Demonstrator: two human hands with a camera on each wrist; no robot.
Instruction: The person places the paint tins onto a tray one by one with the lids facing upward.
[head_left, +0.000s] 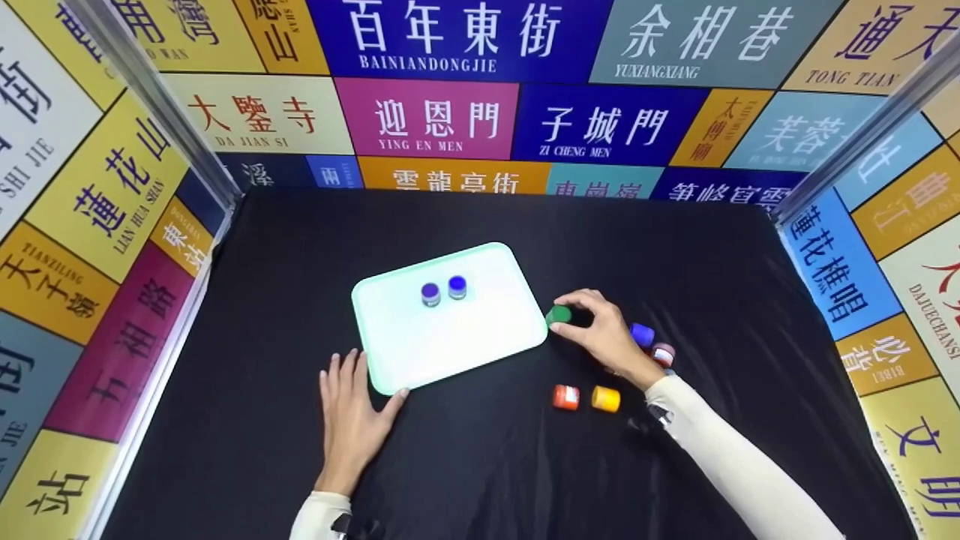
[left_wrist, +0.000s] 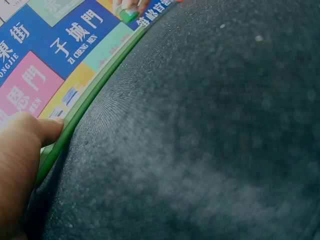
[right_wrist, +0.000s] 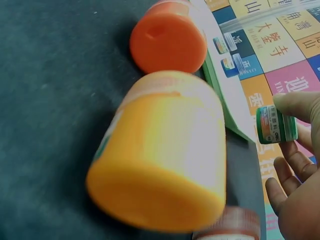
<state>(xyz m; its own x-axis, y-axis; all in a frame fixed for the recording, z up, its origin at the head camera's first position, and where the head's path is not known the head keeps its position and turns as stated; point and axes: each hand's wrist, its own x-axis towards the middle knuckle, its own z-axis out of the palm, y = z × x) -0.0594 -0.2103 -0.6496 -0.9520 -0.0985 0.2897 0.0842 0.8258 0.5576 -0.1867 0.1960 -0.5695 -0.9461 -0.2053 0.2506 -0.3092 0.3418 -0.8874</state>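
Observation:
My right hand (head_left: 604, 334) pinches a small green paint jar (head_left: 559, 315) between thumb and fingers at the right rim of the tray. In the right wrist view the jar's printed label (right_wrist: 271, 125) shows. The white tray (head_left: 450, 341) has a pale green rim and lies tilted on the black cloth. Two small jars with blue-violet lids, one jar (head_left: 430, 294) left of the other jar (head_left: 457, 286), stand on its back half. My left hand (head_left: 352, 416) lies by the tray's front left corner, fingers straight and spread, thumb touching the rim.
An orange-red jar (head_left: 565, 397) and a yellow jar (head_left: 606, 399) lie on the cloth right of the tray. Beyond my right wrist are a blue-violet jar (head_left: 642, 334) and a brownish-red jar (head_left: 663, 354). Panels printed with street names (head_left: 427, 120) wall in the table.

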